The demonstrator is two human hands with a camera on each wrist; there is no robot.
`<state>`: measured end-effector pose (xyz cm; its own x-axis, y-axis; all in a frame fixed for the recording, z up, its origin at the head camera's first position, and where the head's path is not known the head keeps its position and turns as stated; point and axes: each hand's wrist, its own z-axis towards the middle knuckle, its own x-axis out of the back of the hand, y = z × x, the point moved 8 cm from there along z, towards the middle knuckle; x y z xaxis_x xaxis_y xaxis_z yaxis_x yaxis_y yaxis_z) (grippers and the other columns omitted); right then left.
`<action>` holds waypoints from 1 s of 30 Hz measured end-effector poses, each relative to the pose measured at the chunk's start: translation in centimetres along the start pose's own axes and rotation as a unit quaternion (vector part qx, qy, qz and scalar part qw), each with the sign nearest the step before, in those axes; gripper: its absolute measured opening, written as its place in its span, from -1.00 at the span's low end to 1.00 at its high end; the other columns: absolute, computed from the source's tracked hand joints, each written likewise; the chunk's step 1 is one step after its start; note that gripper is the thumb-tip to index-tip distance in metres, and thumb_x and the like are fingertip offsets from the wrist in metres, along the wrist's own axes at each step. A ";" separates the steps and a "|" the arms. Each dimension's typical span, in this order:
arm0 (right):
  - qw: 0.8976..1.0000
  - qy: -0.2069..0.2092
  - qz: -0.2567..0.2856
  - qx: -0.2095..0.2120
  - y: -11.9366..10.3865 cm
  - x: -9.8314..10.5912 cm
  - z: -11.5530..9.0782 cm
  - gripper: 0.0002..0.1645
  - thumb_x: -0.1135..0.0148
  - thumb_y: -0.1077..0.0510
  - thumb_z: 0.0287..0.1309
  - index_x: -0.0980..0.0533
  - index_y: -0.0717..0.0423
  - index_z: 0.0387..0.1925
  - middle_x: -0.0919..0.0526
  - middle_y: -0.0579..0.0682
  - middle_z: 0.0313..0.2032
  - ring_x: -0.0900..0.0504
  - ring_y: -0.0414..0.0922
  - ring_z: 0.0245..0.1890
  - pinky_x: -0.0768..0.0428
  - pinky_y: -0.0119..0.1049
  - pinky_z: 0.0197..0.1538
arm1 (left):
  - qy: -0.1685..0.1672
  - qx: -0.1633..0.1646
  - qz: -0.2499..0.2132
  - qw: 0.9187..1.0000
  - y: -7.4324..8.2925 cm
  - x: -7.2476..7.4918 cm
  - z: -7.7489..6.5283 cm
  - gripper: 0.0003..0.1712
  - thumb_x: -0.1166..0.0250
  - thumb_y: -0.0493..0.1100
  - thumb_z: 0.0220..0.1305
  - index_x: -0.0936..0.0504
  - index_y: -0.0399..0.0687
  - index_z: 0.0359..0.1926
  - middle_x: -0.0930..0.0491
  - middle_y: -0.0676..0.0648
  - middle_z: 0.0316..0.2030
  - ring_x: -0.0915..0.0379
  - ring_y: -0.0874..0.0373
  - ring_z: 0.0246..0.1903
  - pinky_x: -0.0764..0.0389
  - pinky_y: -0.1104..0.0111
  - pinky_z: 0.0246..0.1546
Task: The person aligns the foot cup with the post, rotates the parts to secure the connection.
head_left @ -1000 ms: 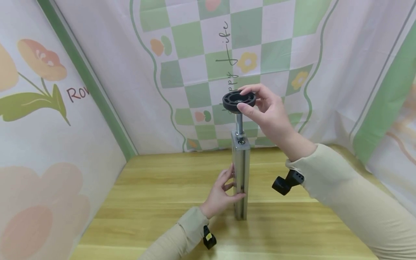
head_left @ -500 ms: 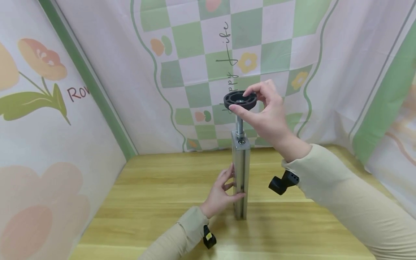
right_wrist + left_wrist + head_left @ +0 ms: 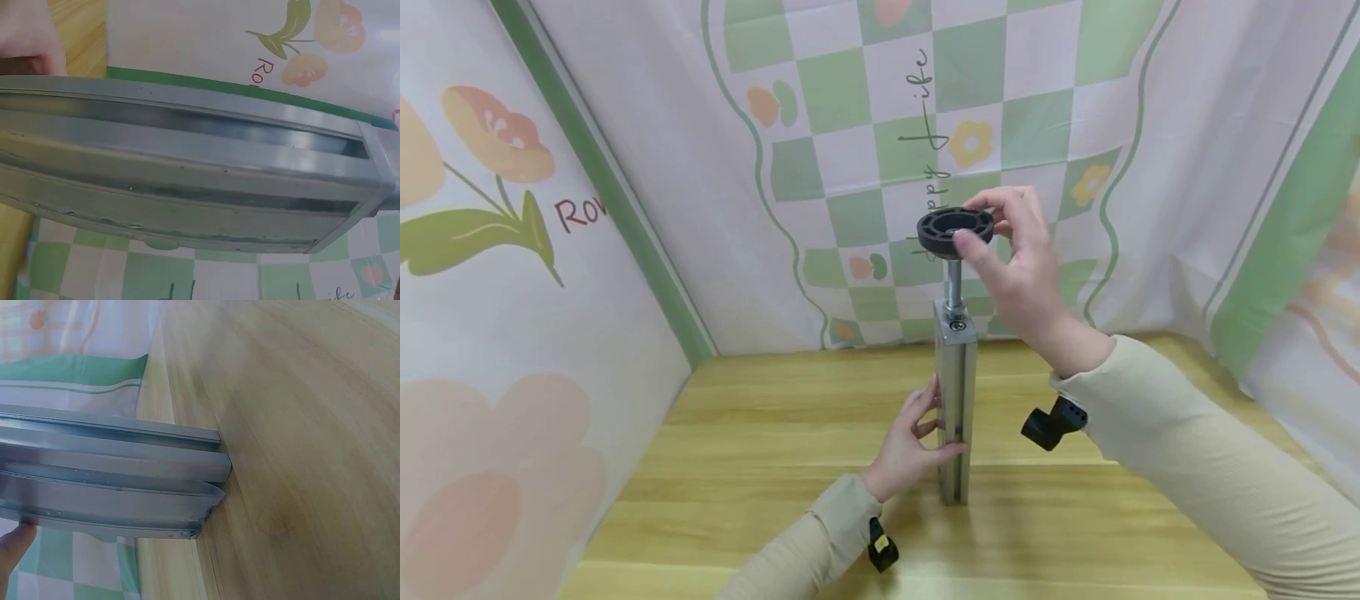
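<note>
An aluminium extrusion (image 3: 956, 400) stands upright on the wooden table, its lower end close against the boards in the left wrist view. My left hand (image 3: 908, 458) grips it low down, thumb across the near face and fingers behind. From the end plate (image 3: 958, 331) on top rises a threaded rod (image 3: 953, 283) carrying a black round levelling foot (image 3: 934, 242), hollow side up. My right hand (image 3: 1026, 267) holds this foot by its right side, thumb at the near rim and fingers at the far rim. The right wrist view shows the slotted extrusion (image 3: 175, 147) with the foot out of frame.
The wooden table (image 3: 760, 433) reaches back to a curtain (image 3: 865, 108) with green checks and flowers. Another printed curtain (image 3: 475, 333) hangs along the left edge. Small black wrist cameras (image 3: 1054, 423) sit at both cuffs.
My right thumb swept left along the near rim of the foot, then came back right. The right wrist shifted slightly left. My left hand and the extrusion stayed in place.
</note>
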<state>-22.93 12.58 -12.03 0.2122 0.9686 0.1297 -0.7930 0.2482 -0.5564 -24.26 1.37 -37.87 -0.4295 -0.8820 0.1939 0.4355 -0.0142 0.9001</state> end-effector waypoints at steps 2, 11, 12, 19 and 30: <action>0.999 -0.012 0.040 -0.029 0.7 -0.1 0.2 -0.59 0.04 0.12 0.12 -0.44 0.35 -0.11 -0.34 -0.17 -0.20 -0.36 -0.26 -0.24 -0.34 -0.39 -0.08 | -0.001 -0.001 0.001 1.000 0.0 0.0 0.0 0.11 -0.36 -0.46 0.04 0.10 0.03 0.48 -0.15 -0.16 0.30 -0.19 -0.03 0.21 -0.46 0.39 0.16; 0.910 -0.144 0.347 -0.175 4.0 -2.3 0.9 -0.65 0.18 -0.03 0.35 -0.36 0.02 0.04 -0.57 -0.11 -0.19 -0.53 -0.19 -0.10 -0.37 -0.30 0.16 | -0.003 0.004 0.005 1.000 0.0 0.1 0.0 0.12 -0.36 -0.45 0.04 0.10 0.05 0.48 -0.16 -0.15 0.29 -0.21 -0.03 0.21 -0.47 0.37 0.16; 0.899 -0.158 0.365 -0.183 4.1 -2.5 0.9 -0.62 0.18 -0.06 0.35 -0.36 0.01 0.06 -0.57 -0.08 -0.17 -0.53 -0.17 -0.07 -0.38 -0.29 0.16 | -0.002 0.003 0.004 1.000 0.0 0.1 0.0 0.12 -0.36 -0.45 0.04 0.10 0.05 0.48 -0.17 -0.16 0.29 -0.21 -0.03 0.21 -0.48 0.37 0.15; 0.842 -0.210 0.458 -0.195 4.1 -3.7 0.9 -0.52 0.03 -0.05 0.20 -0.34 0.00 0.13 -0.51 0.03 -0.03 -0.48 -0.12 -0.01 -0.33 -0.26 0.18 | 0.000 -0.011 0.004 1.000 0.3 0.0 0.0 0.10 -0.36 -0.44 0.05 0.09 0.00 0.48 -0.18 -0.20 0.27 -0.22 -0.08 0.19 -0.49 0.36 0.14; 0.758 -0.255 0.565 -0.203 3.1 -4.5 0.8 -0.39 -0.09 0.11 -0.09 -0.43 0.08 0.11 -0.48 0.08 0.09 -0.45 -0.08 -0.04 -0.38 -0.21 0.17 | -0.003 -0.003 0.013 1.000 0.1 0.1 0.0 0.11 -0.36 -0.44 0.05 0.09 0.02 0.49 -0.16 -0.17 0.29 -0.21 -0.06 0.22 -0.46 0.38 0.15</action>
<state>-26.79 8.96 -13.66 -0.8017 0.4660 -0.3743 -0.0423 -0.6689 -0.7422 -24.27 1.27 -37.72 -0.4238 -0.8789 0.2191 0.4503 0.0055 0.8928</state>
